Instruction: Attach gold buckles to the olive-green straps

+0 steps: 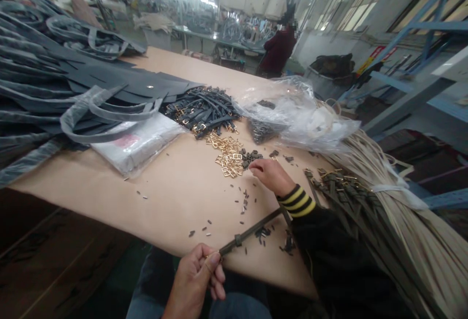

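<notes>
Near the table's front edge, my left hand [199, 272] pinches one end of a narrow olive strap [258, 225]. A small loop keeper [238, 239] sits around the strap, which runs up to the right toward my right sleeve. Farther in, my right hand [269, 175] has its fingers drawn together beside a pile of dark keeper loops [251, 157]; whether anything is between the fingertips is hidden. Gold rectangular buckles [229, 159] lie heaped just left of that hand. Small dark bits [244, 199] are scattered across the tabletop between my hands.
Dark straps with gold hardware [204, 112] are piled behind the buckles. Blue-grey bag pieces [91, 80] and a plastic-wrapped packet [135, 143] cover the left. Clear plastic bags [303, 114], olive straps [343, 187] and beige strips [398, 202] lie right. A person [280, 48] stands beyond.
</notes>
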`<move>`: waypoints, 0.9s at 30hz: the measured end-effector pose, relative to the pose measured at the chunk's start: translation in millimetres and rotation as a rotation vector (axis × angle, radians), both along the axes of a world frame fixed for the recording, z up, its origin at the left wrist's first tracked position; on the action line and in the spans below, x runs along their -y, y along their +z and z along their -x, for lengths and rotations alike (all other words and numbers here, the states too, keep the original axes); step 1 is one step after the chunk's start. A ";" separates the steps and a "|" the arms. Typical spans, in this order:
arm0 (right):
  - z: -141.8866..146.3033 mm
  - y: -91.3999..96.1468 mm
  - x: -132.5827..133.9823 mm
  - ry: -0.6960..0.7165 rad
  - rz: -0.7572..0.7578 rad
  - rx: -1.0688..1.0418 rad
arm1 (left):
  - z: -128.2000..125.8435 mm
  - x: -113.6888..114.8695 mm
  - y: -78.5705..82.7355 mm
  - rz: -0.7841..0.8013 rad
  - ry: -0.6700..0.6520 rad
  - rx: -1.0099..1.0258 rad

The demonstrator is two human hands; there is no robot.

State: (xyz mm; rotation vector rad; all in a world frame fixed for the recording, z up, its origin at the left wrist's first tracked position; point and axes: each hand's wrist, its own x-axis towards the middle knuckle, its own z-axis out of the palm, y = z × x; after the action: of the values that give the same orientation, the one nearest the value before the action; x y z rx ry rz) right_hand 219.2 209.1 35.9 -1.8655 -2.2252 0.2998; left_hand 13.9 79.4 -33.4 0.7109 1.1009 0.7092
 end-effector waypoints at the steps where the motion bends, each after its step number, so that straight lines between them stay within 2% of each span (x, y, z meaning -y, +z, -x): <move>1: -1.3 -3.9 -13.0 -0.024 -0.007 0.028 | 0.5 0.4 -1.1 0.005 0.000 0.002; 5: 1.9 -20.0 -44.0 -0.023 0.025 0.103 | 1.0 0.5 -2.2 0.026 -0.005 0.008; 9: 4.1 -27.5 -45.7 -0.021 0.060 0.179 | -1.3 -1.9 2.4 0.047 0.020 0.001; 19: 6.0 -20.9 -19.2 -0.056 0.036 0.272 | -1.9 0.6 9.1 -0.011 0.033 0.000; 24: 2.4 -14.6 1.2 -0.048 -0.004 0.224 | -1.4 2.3 13.0 -0.041 0.052 0.007; 27: 0.9 -2.3 27.0 -0.015 -0.041 0.083 | -1.6 3.1 15.3 -0.051 0.066 0.012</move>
State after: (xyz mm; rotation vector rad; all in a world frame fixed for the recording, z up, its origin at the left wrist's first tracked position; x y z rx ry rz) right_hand 218.3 182.2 33.6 -1.9052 -2.2522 0.1763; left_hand 15.4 76.3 -18.2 0.7157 1.1028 0.7992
